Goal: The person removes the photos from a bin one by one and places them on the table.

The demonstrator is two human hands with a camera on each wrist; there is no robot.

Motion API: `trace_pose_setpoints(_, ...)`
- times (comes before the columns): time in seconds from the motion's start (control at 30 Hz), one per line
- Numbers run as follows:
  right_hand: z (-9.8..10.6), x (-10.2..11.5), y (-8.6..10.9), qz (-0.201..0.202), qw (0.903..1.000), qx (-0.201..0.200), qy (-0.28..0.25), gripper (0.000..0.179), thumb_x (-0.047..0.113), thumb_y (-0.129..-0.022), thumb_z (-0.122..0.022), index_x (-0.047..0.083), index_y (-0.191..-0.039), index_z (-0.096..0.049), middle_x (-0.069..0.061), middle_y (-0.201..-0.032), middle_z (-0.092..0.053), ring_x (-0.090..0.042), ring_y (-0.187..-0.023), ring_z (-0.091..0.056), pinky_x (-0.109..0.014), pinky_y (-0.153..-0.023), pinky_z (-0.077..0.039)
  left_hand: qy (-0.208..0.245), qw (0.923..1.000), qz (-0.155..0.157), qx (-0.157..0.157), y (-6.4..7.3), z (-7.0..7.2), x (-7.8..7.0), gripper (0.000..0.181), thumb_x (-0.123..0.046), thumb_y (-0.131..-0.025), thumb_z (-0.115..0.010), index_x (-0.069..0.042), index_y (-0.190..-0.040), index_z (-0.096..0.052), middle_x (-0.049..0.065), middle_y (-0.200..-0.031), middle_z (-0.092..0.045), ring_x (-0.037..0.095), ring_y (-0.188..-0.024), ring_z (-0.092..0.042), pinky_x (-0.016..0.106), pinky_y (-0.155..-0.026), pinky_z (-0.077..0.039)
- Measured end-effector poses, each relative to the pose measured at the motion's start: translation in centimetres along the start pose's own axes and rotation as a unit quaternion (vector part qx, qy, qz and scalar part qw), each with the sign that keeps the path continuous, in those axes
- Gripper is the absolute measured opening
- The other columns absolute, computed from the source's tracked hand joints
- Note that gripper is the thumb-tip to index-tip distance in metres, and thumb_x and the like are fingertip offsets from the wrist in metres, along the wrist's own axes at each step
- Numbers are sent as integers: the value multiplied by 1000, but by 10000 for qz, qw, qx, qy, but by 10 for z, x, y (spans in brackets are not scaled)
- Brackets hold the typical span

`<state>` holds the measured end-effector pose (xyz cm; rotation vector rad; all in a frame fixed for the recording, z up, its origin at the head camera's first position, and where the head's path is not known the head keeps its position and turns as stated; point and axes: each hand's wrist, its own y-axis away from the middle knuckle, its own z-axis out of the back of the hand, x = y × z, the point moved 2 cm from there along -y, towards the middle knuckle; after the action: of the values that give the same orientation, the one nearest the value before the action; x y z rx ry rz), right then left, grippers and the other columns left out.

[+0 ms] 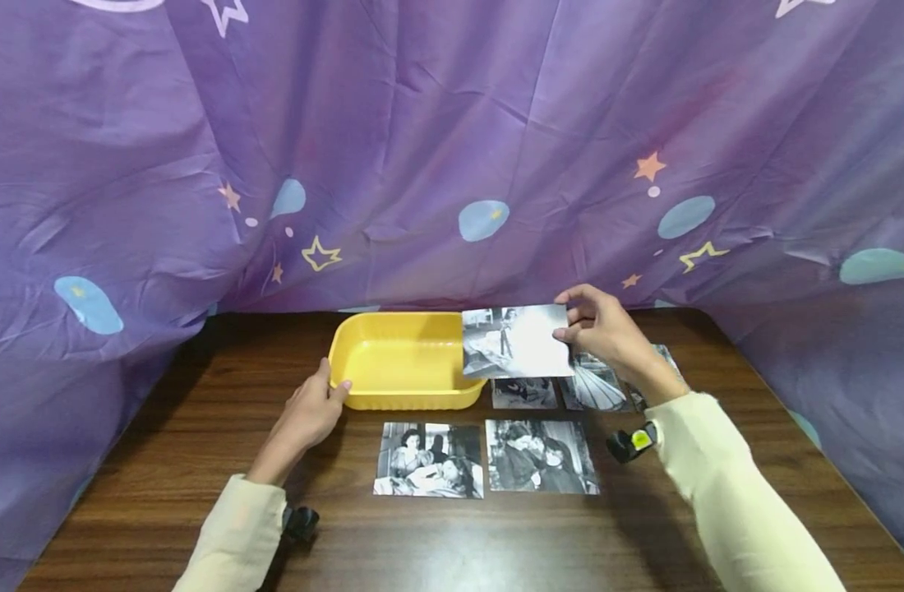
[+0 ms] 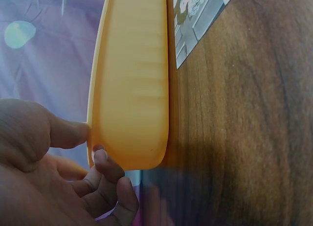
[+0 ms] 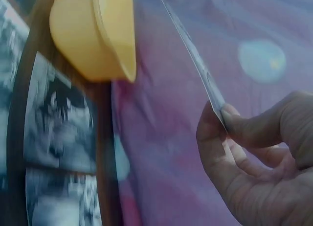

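Note:
My right hand (image 1: 603, 333) pinches a black-and-white photo (image 1: 496, 341) by its right edge, between thumb and fingers. The photo is raised and overlaps the right end of a yellow plastic tub (image 1: 408, 400) in the head view. Seen from the right wrist, the held photo (image 3: 195, 59) stands nearly edge-on, its corner between the thumb and fingertips. My left hand (image 1: 311, 411) grips the tub's left end by the rim. In the left wrist view its thumb is on the rim and its fingers (image 2: 110, 165) curl at the tub's end wall (image 2: 129, 89).
Two black-and-white photos lie in front of the tub, one of a seated group (image 1: 430, 460), one of a close pair (image 1: 542, 456). Further photos (image 1: 524, 393) lie in a row right of the tub, partly behind my right hand. A purple curtain (image 1: 393, 164) hangs behind the wooden table (image 1: 200, 395).

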<state>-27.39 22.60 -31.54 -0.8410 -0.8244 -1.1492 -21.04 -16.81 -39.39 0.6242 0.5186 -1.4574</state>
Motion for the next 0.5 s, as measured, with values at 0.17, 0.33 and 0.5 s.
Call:
trace_pose_setpoints(0.17,36,-19,20,-250,9996,83,-58,49,-11,-88,-68,-11,-131,-45,-6,-90,-60,-7,-74,-58,-24,-60,-54,8,10000,-14,-17,1,0,0,69,-23,-108,-44,13,-156,-9,33,-155,-31,48,-140,-37,59,-115,-29)
trace_pose_setpoints(0.33,66,-43,44,-411,9985,168,325,49,-5,-89,-71,-8,-132,-46,-8,-96,-56,-9,-77,-58,-29,-64,-56,58,10000,43,43,0,-1,2,69,-24,-109,-42,11,-157,-8,31,-158,-25,47,-142,-33,59,-115,-28)
trace_pose_setpoints(0.5,89,-68,69,-269,9984,223,445,40,-4,-89,-72,-3,-124,-53,-1,-90,-58,-8,-74,-58,-27,-60,-55,65,10000,21,22,-1,0,1,69,-23,-108,-43,12,-156,-9,32,-156,-30,47,-140,-36,59,-115,-30)
